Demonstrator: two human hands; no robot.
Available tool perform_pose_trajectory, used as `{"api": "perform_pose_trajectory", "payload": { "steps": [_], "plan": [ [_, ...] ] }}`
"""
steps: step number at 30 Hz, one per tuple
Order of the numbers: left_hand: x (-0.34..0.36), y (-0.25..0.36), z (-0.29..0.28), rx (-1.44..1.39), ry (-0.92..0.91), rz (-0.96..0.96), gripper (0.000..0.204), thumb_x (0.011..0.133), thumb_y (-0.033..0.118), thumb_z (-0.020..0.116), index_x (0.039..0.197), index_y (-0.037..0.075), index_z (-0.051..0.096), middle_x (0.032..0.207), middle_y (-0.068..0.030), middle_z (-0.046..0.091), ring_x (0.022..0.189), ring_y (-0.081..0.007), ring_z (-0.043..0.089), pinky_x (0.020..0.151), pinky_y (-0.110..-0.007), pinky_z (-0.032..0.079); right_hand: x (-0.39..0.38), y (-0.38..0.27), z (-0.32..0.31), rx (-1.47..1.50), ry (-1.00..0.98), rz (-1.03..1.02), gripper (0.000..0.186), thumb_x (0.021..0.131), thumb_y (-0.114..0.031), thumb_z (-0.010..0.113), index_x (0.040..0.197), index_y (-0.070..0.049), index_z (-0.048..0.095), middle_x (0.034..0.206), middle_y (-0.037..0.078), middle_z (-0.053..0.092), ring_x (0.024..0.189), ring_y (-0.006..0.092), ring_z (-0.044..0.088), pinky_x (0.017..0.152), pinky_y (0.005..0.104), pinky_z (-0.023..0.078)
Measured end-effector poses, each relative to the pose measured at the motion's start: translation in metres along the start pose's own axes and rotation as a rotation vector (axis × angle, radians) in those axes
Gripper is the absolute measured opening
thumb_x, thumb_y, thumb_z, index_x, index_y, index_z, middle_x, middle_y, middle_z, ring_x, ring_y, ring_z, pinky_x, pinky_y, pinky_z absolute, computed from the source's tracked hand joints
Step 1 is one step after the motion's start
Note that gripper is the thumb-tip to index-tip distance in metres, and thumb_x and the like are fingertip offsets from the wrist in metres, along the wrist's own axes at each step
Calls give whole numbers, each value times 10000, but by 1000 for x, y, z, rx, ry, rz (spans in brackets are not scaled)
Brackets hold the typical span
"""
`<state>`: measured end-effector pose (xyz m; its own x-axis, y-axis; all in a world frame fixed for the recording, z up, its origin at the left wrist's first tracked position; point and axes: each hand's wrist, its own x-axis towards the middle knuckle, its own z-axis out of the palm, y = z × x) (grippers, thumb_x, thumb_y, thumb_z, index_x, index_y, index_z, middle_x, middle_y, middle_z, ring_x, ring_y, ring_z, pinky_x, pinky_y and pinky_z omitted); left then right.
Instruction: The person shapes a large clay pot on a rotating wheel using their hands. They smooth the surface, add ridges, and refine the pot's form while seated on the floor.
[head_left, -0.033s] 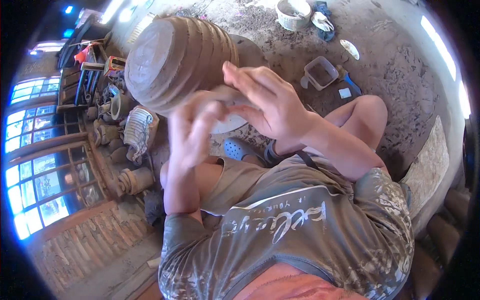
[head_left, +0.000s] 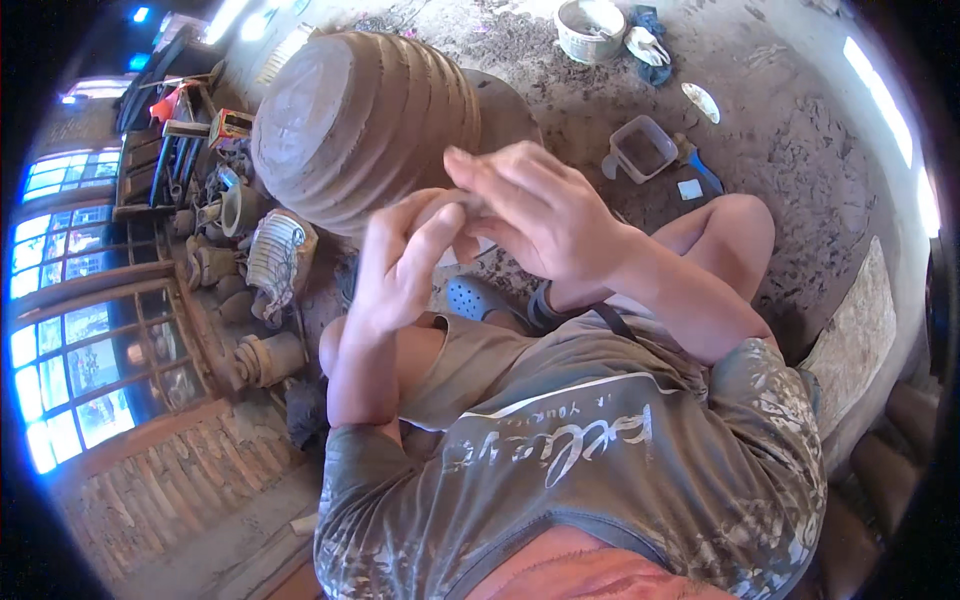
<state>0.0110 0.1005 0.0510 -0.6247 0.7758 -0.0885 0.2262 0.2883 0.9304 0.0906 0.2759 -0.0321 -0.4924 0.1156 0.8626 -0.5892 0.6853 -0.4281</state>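
Note:
A large ribbed brown clay pot (head_left: 365, 125) stands ahead of me, its broad smooth end toward the left. Close to its near side, both my hands are raised together. My left hand (head_left: 395, 265) has its fingers curled round a small piece of brown clay (head_left: 452, 203), thumb upright beside it. Over that piece reaches my right hand (head_left: 550, 210), fingers stretched out and slightly blurred. Most of the clay piece is hidden by my fingers, so its full shape does not show. Neither hand appears to touch the pot.
On the muddy floor at right lie a clear plastic tub (head_left: 643, 148), a blue-handled tool (head_left: 705, 172) and a pale oval piece (head_left: 700, 102). Farther back stands a white bucket (head_left: 590, 30). Small pots and a ribbed sack (head_left: 277, 255) crowd the left by the windows.
My left hand, blurred before, has shifted slightly right and lower, and its fingers now show more sharply round the clay. The right hand stays nearly in place.

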Motion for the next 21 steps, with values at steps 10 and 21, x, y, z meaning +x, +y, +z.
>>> {"api": "perform_pose_trajectory", "payload": {
  "steps": [10, 21],
  "plan": [
    [13, -60, 15, -318, -174, -182, 393, 1005, 336, 755, 1122, -37, 710, 828, -41, 707, 710, -89, 644, 622, -230, 476, -41, -6, -12, 123, -144, 295, 297, 854, -64, 799, 1122, 47, 735, 987, 133, 707, 885, 270, 708, 749, 360, 602],
    [3, -64, 13, -511, -208, -436, 358, 1008, 347, 748, 1041, -9, 713, 743, -24, 677, 636, -75, 613, 590, -234, 444, -47, -2, -22, 32, -231, 145, 242, 857, -17, 824, 1088, 20, 759, 1001, 157, 730, 867, 299, 730, 734, 365, 595]
  ]
}}
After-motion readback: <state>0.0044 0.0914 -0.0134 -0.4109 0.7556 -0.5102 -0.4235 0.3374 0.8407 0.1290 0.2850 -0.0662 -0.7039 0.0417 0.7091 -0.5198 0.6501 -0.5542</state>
